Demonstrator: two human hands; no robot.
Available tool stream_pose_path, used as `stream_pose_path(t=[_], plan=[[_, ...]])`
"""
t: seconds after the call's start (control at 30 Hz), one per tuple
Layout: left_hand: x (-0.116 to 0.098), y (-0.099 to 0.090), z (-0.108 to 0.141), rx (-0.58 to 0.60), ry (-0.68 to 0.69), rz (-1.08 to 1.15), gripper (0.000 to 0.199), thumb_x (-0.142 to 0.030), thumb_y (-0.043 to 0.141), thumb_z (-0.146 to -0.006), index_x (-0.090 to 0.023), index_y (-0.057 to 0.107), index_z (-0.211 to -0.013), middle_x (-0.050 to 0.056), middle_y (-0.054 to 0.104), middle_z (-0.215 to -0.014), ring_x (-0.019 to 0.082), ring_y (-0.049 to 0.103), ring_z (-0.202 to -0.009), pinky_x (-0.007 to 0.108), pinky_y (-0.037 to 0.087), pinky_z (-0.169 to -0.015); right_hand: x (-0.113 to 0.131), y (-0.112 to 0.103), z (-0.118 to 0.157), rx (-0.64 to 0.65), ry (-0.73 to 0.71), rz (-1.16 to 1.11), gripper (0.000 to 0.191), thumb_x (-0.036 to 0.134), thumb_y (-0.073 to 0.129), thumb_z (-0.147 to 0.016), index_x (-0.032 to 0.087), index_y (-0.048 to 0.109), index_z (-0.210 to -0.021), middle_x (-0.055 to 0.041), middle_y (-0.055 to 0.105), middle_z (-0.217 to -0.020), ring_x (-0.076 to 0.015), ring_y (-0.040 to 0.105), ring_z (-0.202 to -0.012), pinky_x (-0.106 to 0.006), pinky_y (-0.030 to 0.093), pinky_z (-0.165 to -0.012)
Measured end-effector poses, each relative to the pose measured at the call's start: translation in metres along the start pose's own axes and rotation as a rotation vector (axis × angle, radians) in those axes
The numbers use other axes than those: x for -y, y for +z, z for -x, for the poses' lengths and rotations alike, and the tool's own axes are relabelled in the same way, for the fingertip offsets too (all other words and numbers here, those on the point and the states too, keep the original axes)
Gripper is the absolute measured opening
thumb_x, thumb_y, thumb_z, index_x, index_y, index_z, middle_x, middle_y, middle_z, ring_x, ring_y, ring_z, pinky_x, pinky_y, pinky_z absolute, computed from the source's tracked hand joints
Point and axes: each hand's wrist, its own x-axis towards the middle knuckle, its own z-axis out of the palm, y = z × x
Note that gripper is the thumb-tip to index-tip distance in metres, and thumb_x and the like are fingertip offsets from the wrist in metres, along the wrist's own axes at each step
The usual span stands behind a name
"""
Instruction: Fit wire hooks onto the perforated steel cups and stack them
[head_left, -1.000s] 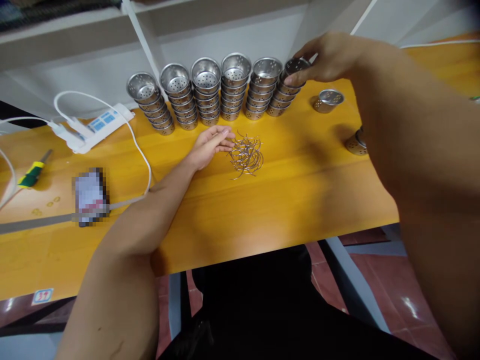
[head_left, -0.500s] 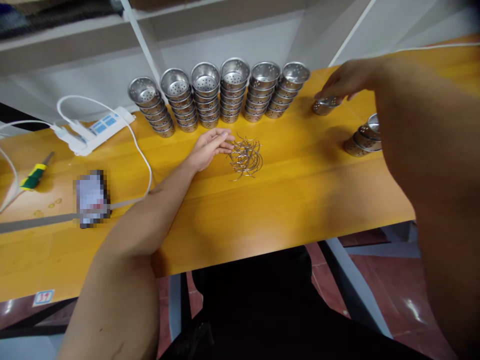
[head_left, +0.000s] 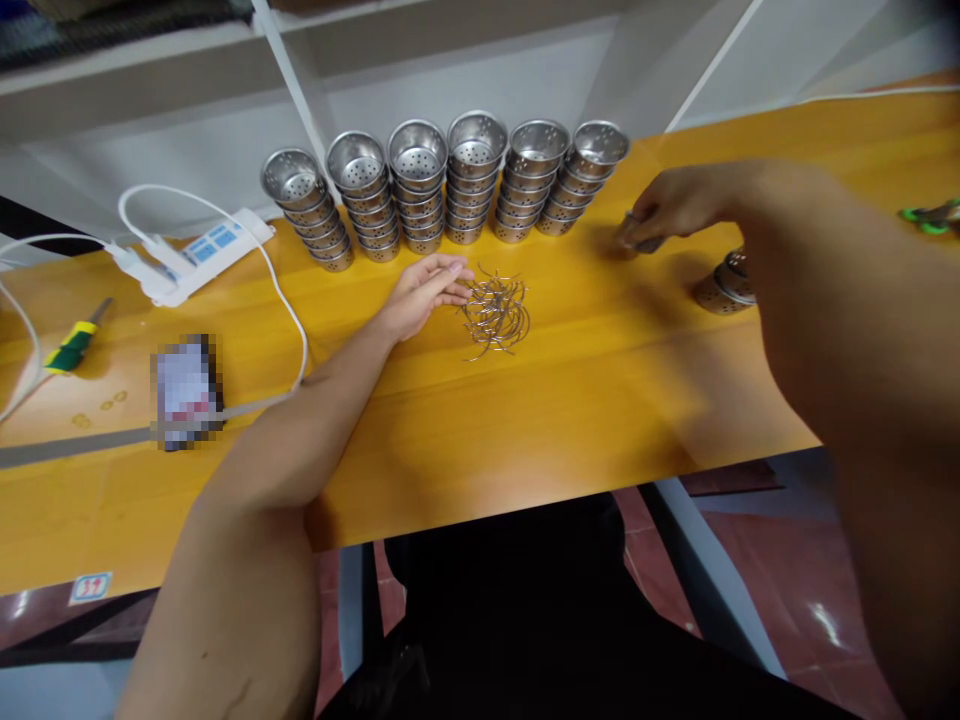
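My left hand [head_left: 424, 295] rests on the table, fingers stretched out and slightly apart, with the fingertips at the edge of a pile of thin curved metal wires [head_left: 496, 315]. Over on the right, my right hand [head_left: 679, 205] has its fingers closed on a small perforated metal cup [head_left: 640, 238], tilted and partly smeared by motion. Beneath the right forearm stand a few more perforated cups [head_left: 724, 290], stacked at a lean and partly hidden by the arm. Several stacks of perforated metal cups [head_left: 476, 185] form a row at the back of the table, behind the wires.
A white power strip [head_left: 214, 255] with plugged-in cables lies at the back left. Nearer are a green and yellow screwdriver [head_left: 71, 348] and a blurred-out phone-like device [head_left: 187, 390]. A green-handled tool [head_left: 930, 217] shows at the far right. Shelving [head_left: 450, 60] rises behind the table.
My right hand has shifted slightly left and nearer, and the cup in it has turned and tilted. My left hand stays by the wires. The green-handled tool has come into sight.
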Motion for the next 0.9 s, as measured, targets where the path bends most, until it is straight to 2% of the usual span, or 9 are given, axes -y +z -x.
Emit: stream_pose_path(t=[0.07, 0.13, 0.23, 0.3, 0.43, 0.5, 0.57, 0.7, 0.9], plan=[[-0.001, 0.001, 0.0, -0.006, -0.007, -0.012, 0.03, -0.042, 0.103, -0.115, -0.02, 0.082, -0.119, 0.004, 0.095, -0.117, 0.013, 0.09, -0.092, 0.026, 0.071, -0.094, 0.01, 0.002, 0.019, 0.153, -0.067, -0.074, 0.012, 0.013, 0.089, -0.121, 0.014, 0.099, -0.115, -0.0175, 0.097, -0.119, -0.0257, 0.091, -0.105, -0.048, 0.069, -0.115], [-0.001, 0.0, 0.0, -0.01, -0.004, -0.019, 0.033, -0.043, 0.104, -0.114, -0.02, 0.082, -0.119, 0.006, 0.095, -0.118, 0.014, 0.09, -0.093, 0.027, 0.072, -0.095, 0.027, 0.011, 0.039, 0.134, -0.22, -0.233, 0.008, 0.028, 0.096, -0.119, 0.02, 0.096, -0.117, -0.0137, 0.097, -0.122, -0.0291, 0.088, -0.115, -0.05, 0.068, -0.123], [-0.001, -0.002, 0.001, 0.002, 0.015, -0.038, 0.039, -0.048, 0.108, -0.109, -0.022, 0.083, -0.123, 0.007, 0.095, -0.127, 0.015, 0.092, -0.099, 0.029, 0.074, -0.099, 0.065, 0.044, 0.063, -0.021, -0.586, -0.611, 0.054, 0.074, 0.103, -0.108, 0.022, 0.088, -0.114, -0.0124, 0.091, -0.119, -0.0274, 0.076, -0.109, -0.047, 0.068, -0.111], [0.001, -0.005, 0.002, 0.049, 0.034, -0.05, 0.05, -0.054, 0.113, -0.102, -0.025, 0.085, -0.131, 0.008, 0.095, -0.135, 0.018, 0.093, -0.106, 0.032, 0.075, -0.103, 0.095, 0.073, 0.07, -0.163, -0.754, -0.728, 0.069, 0.092, 0.094, -0.108, 0.024, 0.085, -0.115, -0.0118, 0.086, -0.113, -0.0285, 0.072, -0.104, -0.046, 0.066, -0.097], [0.007, -0.011, 0.0, 0.125, 0.105, -0.051, 0.078, -0.066, 0.123, -0.084, -0.03, 0.085, -0.143, 0.007, 0.092, -0.145, 0.027, 0.093, -0.13, 0.037, 0.075, -0.111, 0.152, 0.133, 0.059, -0.42, -0.896, -0.706, 0.06, 0.083, 0.073, -0.126, 0.025, 0.078, -0.11, -0.0103, 0.078, -0.109, -0.0277, 0.067, -0.098, -0.046, 0.062, -0.094], [0.01, -0.012, -0.001, 0.086, 0.175, -0.054, 0.082, -0.069, 0.125, -0.078, -0.029, 0.086, -0.139, 0.006, 0.092, -0.144, 0.028, 0.09, -0.139, 0.036, 0.074, -0.114, 0.169, 0.154, 0.048, -0.475, -0.922, -0.772, 0.06, 0.082, 0.066, -0.129, 0.025, 0.078, -0.115, -0.0093, 0.075, -0.106, -0.0267, 0.066, -0.095, -0.044, 0.062, -0.09], [0.012, -0.011, -0.002, 0.038, 0.206, -0.062, 0.078, -0.072, 0.124, -0.079, -0.028, 0.088, -0.132, 0.005, 0.092, -0.135, 0.029, 0.09, -0.139, 0.035, 0.074, -0.115, 0.176, 0.165, 0.041, -0.507, -0.958, -0.777, 0.058, 0.079, 0.064, -0.13, 0.024, 0.082, -0.13, -0.013, 0.08, -0.12, -0.03, 0.073, -0.105, -0.048, 0.067, -0.096], [0.011, -0.005, -0.002, 0.022, 0.091, -0.046, 0.061, -0.08, 0.106, -0.103, -0.025, 0.086, -0.122, 0.006, 0.092, -0.114, 0.032, 0.096, -0.126, 0.04, 0.078, -0.104, 0.164, 0.163, 0.039, -0.535, -1.056, -0.57, 0.059, 0.071, 0.066, -0.128, 0.025, 0.084, -0.16, -0.0232, 0.075, -0.17, -0.0423, 0.077, -0.148, -0.061, 0.069, -0.124], [0.013, -0.004, -0.003, 0.029, 0.018, -0.077, 0.071, -0.096, 0.088, -0.111, -0.025, 0.087, -0.106, 0.004, 0.085, -0.087, 0.028, 0.095, -0.09, 0.037, 0.076, -0.075, 0.145, 0.149, 0.05, -0.51, -1.081, -0.169, 0.047, 0.058, 0.065, -0.13, 0.025, 0.086, -0.157, -0.0205, 0.067, -0.176, -0.0329, 0.079, -0.122, -0.045, 0.069, -0.096]])
